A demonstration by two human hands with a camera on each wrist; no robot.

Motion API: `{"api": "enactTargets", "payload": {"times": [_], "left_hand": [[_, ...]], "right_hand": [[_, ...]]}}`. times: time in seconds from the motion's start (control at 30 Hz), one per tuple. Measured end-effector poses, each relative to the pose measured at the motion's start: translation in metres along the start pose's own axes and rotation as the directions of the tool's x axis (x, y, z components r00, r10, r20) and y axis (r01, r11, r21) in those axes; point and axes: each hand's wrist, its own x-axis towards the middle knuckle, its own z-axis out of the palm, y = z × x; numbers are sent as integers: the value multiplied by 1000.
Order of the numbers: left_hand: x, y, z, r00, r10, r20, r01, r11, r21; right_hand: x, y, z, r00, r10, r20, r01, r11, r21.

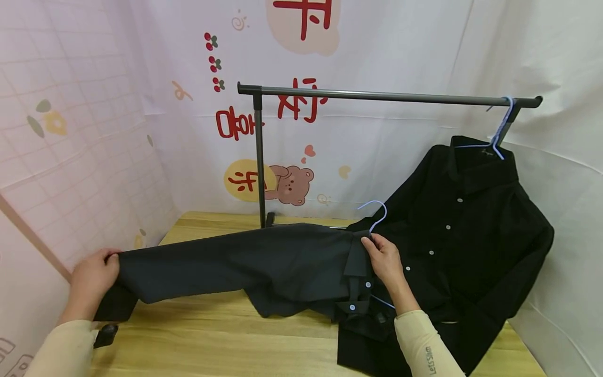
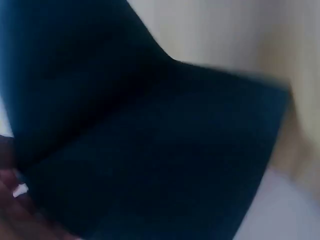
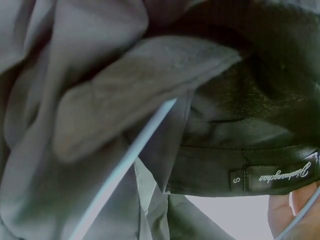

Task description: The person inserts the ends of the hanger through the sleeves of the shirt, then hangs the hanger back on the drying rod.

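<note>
A dark grey shirt (image 1: pixel 226 267) is stretched sideways between my two hands, over the wooden table. At its far left end my left hand (image 1: pixel 91 280) pinches the top edge of the cloth, and a flap hangs below. My right hand (image 1: pixel 386 262) grips the shirt at its collar (image 1: pixel 356 256), by the neck of a light blue hanger (image 1: pixel 379 212) whose hook sticks up. In the right wrist view, fingers (image 3: pixel 300 205) are beside the collar label (image 3: pixel 280 175), and a hanger bar (image 3: pixel 125 170) crosses the cloth. Blurred dark cloth (image 2: pixel 150 140) fills most of the left wrist view.
A black shirt (image 1: pixel 476 225) hangs on a blue hanger (image 1: pixel 501 128) at the right end of a dark metal rack (image 1: pixel 386 96), behind my right hand. Under the grey shirt lies the wooden table (image 1: pixel 226 340). Printed white curtains (image 1: pixel 400 52) enclose the back and sides.
</note>
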Motion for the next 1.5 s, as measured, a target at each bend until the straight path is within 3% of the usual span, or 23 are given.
{"api": "enactTargets", "payload": {"times": [0.07, 0.17, 0.37, 0.57, 0.63, 0.73, 0.8, 0.87, 1.03, 1.17, 1.37, 1.5], "left_hand": [[0, -4, 7, 995, 95, -10, -93, 986, 141], [-1, -6, 19, 990, 132, 41, -137, 972, 193], [-3, -6, 32, 983, 69, 168, -112, 959, 262], [-6, -10, 30, 982, 11, 187, -68, 951, 302], [-7, -10, 30, 988, 7, 152, -49, 960, 276], [-7, -7, 31, 999, 37, 22, -41, 969, 243], [-7, -3, 33, 995, 75, -69, -57, 969, 241], [-5, 4, 36, 988, 104, -114, -72, 963, 259], [0, 25, 53, 984, 152, -90, -126, 960, 248], [6, 53, 76, 971, 221, -96, -198, 959, 204], [12, 120, 108, 957, 286, 40, -287, 958, 13], [11, 167, 131, 927, 347, 145, -333, 936, -111]], "right_hand": [[0, -1, 1, 1000, -5, 9, 5, 1000, -2], [-1, -2, 3, 1000, -15, 16, 16, 1000, -9], [-1, -3, 5, 1000, -22, 18, 22, 1000, -17], [-1, -3, 6, 1000, -17, 15, 17, 1000, -15], [-1, -2, 7, 1000, -16, 13, 16, 1000, -16], [-1, -1, 8, 1000, -14, 10, 14, 1000, -17], [-2, -1, 8, 1000, -13, 10, 13, 1000, -22], [-2, -2, 8, 1000, -13, 11, 13, 1000, -26], [-2, -4, 9, 999, -27, 21, 28, 998, -47], [-3, -6, 9, 999, -40, 16, 41, 998, -50], [-4, -9, 12, 995, -100, 25, 101, 995, -22], [-6, -12, 15, 991, -127, 40, 128, 992, -17]]}}
